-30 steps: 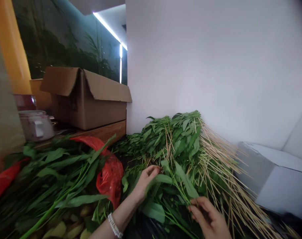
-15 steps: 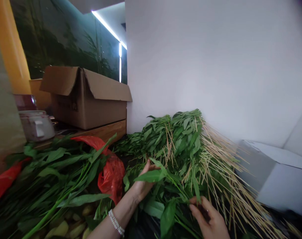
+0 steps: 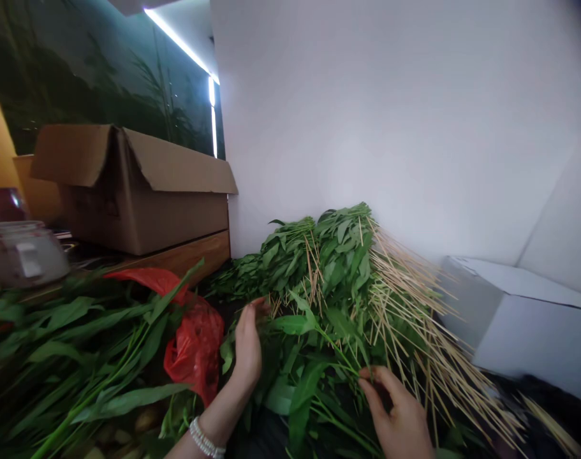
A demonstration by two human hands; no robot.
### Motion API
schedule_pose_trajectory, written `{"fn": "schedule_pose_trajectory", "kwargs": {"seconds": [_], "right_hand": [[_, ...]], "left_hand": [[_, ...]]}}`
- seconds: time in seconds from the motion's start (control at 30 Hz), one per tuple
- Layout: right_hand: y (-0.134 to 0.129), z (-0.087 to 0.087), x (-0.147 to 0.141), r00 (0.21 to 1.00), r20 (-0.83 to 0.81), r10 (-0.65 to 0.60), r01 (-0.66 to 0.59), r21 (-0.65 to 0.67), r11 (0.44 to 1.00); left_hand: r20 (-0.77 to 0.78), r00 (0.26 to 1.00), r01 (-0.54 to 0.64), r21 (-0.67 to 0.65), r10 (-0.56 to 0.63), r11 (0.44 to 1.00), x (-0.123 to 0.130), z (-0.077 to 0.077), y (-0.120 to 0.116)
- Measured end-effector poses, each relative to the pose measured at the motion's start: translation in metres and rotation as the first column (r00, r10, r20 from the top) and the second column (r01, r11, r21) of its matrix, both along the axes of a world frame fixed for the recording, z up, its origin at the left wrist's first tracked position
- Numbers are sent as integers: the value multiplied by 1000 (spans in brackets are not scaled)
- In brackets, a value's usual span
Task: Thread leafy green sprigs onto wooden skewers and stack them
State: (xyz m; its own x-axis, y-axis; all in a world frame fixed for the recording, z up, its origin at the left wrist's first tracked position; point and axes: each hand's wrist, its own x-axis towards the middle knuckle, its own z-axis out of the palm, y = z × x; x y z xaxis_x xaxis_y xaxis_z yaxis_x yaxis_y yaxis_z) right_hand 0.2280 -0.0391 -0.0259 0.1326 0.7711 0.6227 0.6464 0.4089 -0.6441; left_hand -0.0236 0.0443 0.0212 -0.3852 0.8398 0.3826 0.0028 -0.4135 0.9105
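My right hand [image 3: 396, 411] pinches the stem of a leafy green sprig [image 3: 338, 349] between thumb and fingertips, at lower centre. The sprig's long pointed leaves stretch up and left over a loose heap of greens. My left hand [image 3: 248, 347], with a white beaded bracelet [image 3: 206, 440] on its wrist, is held apart from the sprig, fingers stretched forward and nothing visible in them. Just beyond it lie bundles of leaves [image 3: 338, 248] on thin wooden skewers [image 3: 414, 299], whose bare ends fan out to the right.
At left lies a big pile of leafy stems [image 3: 103, 357] beside a red plastic bag [image 3: 194, 347]. Behind it an open cardboard box [image 3: 175, 217] and a white container [image 3: 27, 255] stand on a wooden surface. A white box [image 3: 534, 331] sits at right against the wall [image 3: 390, 115].
My left hand has moved left, away from the sprig's leaves. My right hand still pinches the stem. The view has turned slightly right.
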Motion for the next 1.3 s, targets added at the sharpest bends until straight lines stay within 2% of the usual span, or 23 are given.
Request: {"fn": "schedule_pose_trajectory", "kwargs": {"seconds": [0.03, 0.07, 0.1, 0.17, 0.23, 0.27, 0.37, 0.53, 0.63, 0.73, 0.8, 0.87, 0.9, 0.97, 1.03, 1.1, 1.23, 1.3], "right_hand": [[-1, 2, -1, 1000, 20, -17, 16, 21, 1000], [-3, 3, -3, 999, 41, -32, 30, 41, 999], [-4, 4, -5, 997, 65, -43, 39, 54, 998], [-6, 4, -7, 991, 118, -56, 47, 77, 996], [-7, 1, -9, 985, 168, -50, 32, 109, 994], [-7, 0, -10, 981, 189, -42, 18, 131, 991], [-7, -4, -11, 973, 230, -17, -23, 169, 985], [-9, -4, -14, 975, 220, 2, -26, 104, 994], [-10, -4, -15, 980, 198, 28, -40, 57, 998], [-10, -6, -14, 988, 134, 73, -71, -22, 997], [-8, -6, -12, 994, 31, 108, -104, -113, 988], [-5, -4, -9, 987, -109, 121, -143, -230, 963], [-4, -3, -8, 977, -181, 116, -165, -283, 945], [-3, 1, -7, 945, -310, 104, -216, -354, 910], [-3, 6, -8, 910, -402, 104, -265, -371, 890], [-4, 11, -10, 886, -450, 109, -296, -369, 881], [-6, 15, -15, 870, -479, 117, -322, -371, 871], [-6, 15, -16, 871, -476, 125, -332, -381, 863]], "left_hand": [[-122, 985, -110, 108, 123, 988, 0, 0, -3], [-257, 941, -159, 229, 218, 960, 1, 0, -8], [-397, 874, -141, 344, 280, 928, 3, -1, -13], [-639, 688, 19, 490, 344, 871, 11, -2, -24], [-760, 530, 186, 536, 375, 824, 19, -5, -31], [-789, 483, 242, 537, 380, 808, 23, -6, -33], [-829, 422, 307, 512, 367, 803, 29, -9, -31], [-873, 374, 361, 447, 312, 819, 30, -11, -27], [-878, 401, 373, 417, 262, 829, 32, -16, -27], [-836, 524, 290, 358, 166, 887, 29, -19, -21], [-729, 679, 167, 259, 80, 951, 22, -17, -12], [-543, 835, 12, 165, 81, 986, 13, -13, -4], [-454, 885, -51, 133, 106, 990, 10, -11, -1], [-352, 925, -110, 109, 142, 988, 7, -8, -1], [-376, 921, -61, 128, 105, 990, 11, -6, -8], [-497, 867, 58, 180, 40, 982, 18, -8, -18], [-771, 634, 360, 239, -49, 902, 30, -14, -31], [-848, 526, 443, 214, -59, 870, 33, -17, -34]]}}
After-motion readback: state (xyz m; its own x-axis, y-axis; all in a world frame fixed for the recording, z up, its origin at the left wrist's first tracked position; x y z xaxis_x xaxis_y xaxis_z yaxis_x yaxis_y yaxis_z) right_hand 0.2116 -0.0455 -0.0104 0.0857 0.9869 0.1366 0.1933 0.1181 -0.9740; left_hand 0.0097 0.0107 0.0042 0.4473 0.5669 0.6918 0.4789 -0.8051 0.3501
